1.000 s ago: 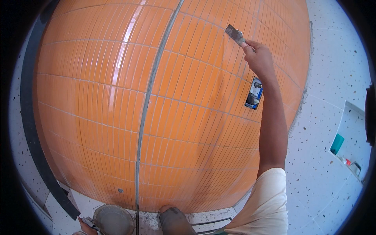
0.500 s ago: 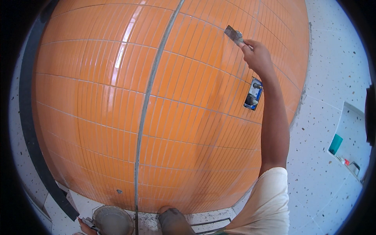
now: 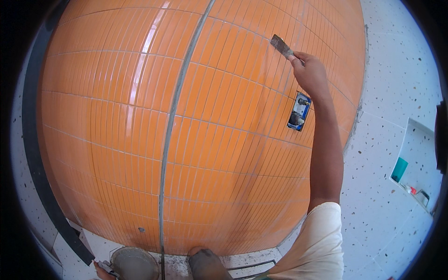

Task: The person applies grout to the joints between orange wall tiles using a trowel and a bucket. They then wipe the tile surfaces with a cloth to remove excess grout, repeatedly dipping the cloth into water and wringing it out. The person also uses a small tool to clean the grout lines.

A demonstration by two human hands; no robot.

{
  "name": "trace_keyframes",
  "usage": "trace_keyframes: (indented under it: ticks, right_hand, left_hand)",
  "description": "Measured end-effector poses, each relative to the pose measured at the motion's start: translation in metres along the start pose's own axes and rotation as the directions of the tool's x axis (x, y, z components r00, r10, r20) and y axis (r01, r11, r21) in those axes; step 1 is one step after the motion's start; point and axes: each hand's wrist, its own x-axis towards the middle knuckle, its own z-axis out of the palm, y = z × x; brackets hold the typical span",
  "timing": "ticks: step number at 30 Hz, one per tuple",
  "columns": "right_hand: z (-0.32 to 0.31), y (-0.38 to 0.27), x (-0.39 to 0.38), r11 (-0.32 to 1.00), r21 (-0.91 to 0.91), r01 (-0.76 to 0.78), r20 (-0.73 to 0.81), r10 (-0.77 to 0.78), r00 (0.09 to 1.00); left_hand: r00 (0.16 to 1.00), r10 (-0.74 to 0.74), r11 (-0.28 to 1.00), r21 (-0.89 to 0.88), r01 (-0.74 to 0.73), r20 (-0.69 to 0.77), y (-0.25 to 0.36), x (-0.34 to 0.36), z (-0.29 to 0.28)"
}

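Note:
My right hand (image 3: 309, 74) is closed around the handle of a putty knife (image 3: 282, 45). The knife's flat, grimy blade points up and left, at the orange tiled wall (image 3: 224, 135). Below that hand, a rectangular cutout (image 3: 299, 111) with a blue edge and pipe fittings opens in the tiles. At the lower left, part of my left hand (image 3: 103, 271) shows with its fingers bent at a greyish item I cannot make out. Beside it is a round container (image 3: 135, 265) of grey paste; whether the hand touches its rim is unclear.
A grey vertical strip (image 3: 169, 135) divides the tiles. To the right, a speckled white wall (image 3: 373, 154) has a niche (image 3: 415, 154) with a green item (image 3: 399, 169) and small objects. A dark curved band (image 3: 32, 140) borders the left. My knee (image 3: 205, 263) is near the wall's foot.
My right hand and the putty knife have shifted slightly right and down in the picture. A round bright fitting that showed behind the blade is now hidden. The left hand looks nearly unchanged.

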Motion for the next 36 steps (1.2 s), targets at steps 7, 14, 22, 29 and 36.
trace_keyframes:
  ticks: [7,14,22,29,36]
  right_hand:
    - [0.012,0.005,0.003,1.000,0.002,0.014,-0.038,-0.014,0.999]
    - [0.009,0.005,0.011,0.998,0.024,-0.061,0.044,0.060,0.997]
    - [-0.013,-0.003,0.011,0.988,0.029,-0.149,0.201,0.140,0.970]
    - [-0.026,-0.011,-0.009,0.999,0.000,-0.044,0.110,0.044,0.993]
    - [0.005,-0.011,0.002,0.998,0.057,-0.024,0.044,0.021,0.999]
  left_hand:
    - [0.996,0.085,0.996,0.021,-0.084,-0.034,0.008,-0.019,0.010]
    - [0.885,0.405,0.613,0.649,-0.450,0.232,-0.028,0.048,-0.029]
    - [0.988,0.150,0.988,-0.032,-0.149,0.046,-0.023,0.031,0.014]
    - [0.995,0.064,0.937,-0.349,-0.033,0.078,0.012,-0.014,0.019]
    - [0.965,-0.070,0.992,-0.082,0.094,0.252,0.007,0.001,-0.011]
